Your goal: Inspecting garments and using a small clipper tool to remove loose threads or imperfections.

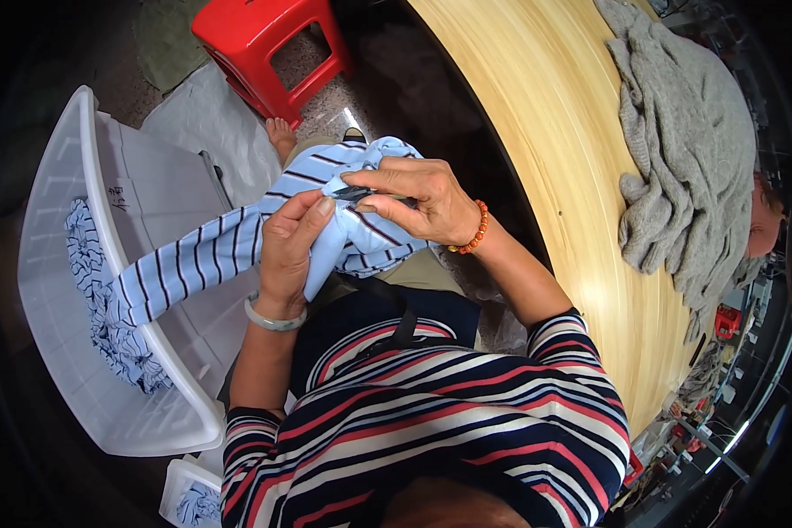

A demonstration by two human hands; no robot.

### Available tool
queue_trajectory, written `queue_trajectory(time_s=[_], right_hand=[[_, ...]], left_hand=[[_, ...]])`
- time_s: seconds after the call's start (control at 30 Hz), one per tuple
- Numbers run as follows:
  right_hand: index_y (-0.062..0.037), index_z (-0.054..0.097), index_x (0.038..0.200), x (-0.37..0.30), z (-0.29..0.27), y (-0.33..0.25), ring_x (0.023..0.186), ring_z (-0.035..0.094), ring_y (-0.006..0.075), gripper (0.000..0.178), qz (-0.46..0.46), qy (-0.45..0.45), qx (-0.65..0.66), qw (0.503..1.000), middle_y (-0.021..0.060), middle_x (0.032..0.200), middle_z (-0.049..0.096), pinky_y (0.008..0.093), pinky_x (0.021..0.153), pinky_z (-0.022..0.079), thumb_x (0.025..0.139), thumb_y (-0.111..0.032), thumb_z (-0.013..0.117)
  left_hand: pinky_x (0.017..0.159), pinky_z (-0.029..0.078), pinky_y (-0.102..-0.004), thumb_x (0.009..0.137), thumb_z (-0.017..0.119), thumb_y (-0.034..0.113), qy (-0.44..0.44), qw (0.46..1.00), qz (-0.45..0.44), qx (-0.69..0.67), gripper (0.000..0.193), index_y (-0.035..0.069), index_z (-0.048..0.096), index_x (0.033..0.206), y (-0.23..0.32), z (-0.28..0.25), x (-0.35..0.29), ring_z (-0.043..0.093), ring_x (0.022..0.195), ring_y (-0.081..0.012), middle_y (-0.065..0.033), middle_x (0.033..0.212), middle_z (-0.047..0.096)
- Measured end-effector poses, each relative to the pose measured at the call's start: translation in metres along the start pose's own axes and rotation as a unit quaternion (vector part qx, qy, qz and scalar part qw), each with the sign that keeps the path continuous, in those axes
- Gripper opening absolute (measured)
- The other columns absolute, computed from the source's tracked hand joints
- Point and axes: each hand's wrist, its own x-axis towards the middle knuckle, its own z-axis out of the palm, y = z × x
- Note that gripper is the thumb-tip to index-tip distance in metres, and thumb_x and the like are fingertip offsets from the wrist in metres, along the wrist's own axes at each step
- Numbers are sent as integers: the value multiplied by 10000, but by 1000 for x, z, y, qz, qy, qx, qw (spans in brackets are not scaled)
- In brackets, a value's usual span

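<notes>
A light-blue knit garment with dark stripes (198, 257) lies bunched across my lap, one sleeve-like length reaching left over the rim of a white bin. My left hand (289, 246), with a pale bangle at the wrist, pinches a plain light-blue part of it between thumb and fingers. Close beside those fingertips, my right hand (427, 201) grips small dark thread snips (355, 193), their tips at the cloth edge. An orange bead bracelet circles the right wrist. My palm partly hides the handles of the snips.
The white plastic bin (163, 207) on the left holds more striped fabric (114, 308). A smaller white container (178, 480) sits below it. Ahead stands a red stool (255, 35), with a bare foot (281, 136) near it. Grey knitwear (691, 150) is heaped on the wooden table (546, 114) at right.
</notes>
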Motion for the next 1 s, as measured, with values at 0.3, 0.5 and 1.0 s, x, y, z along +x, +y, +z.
queue_trajectory(time_s=[0.3, 0.5, 1.0], right_hand=[[-26, 697, 1127, -5, -1, 2, 560, 516, 191, 295, 23, 39, 11, 999, 91, 669, 557, 300, 519, 404, 845, -110, 711], [-21, 700, 1104, -4, -4, -2, 584, 537, 151, 264, 4, -2, -41, 999, 88, 714, 596, 276, 535, 415, 854, -102, 702], [-6, 616, 1152, -42, -14, -10, 736, 579, 34, 274, 338, 230, 257, 876, -9, 890, 656, 185, 608, 464, 918, -141, 665]], left_hand=[[752, 481, -189, 955, 632, 155, -7, 1000, -5, 5, 232, -11, 645, 1117, 1, 1, 2, 605, 828, -49, -18, 963, 674], [753, 480, -187, 960, 623, 156, 1, 1000, -9, 8, 226, -8, 646, 1114, 2, 1, 1, 603, 828, -46, -23, 962, 675], [1039, 414, -388, 869, 702, 139, -98, 961, 142, 216, 643, -2, 398, 1419, -12, 7, -13, 560, 1191, -281, -195, 1330, 549]])
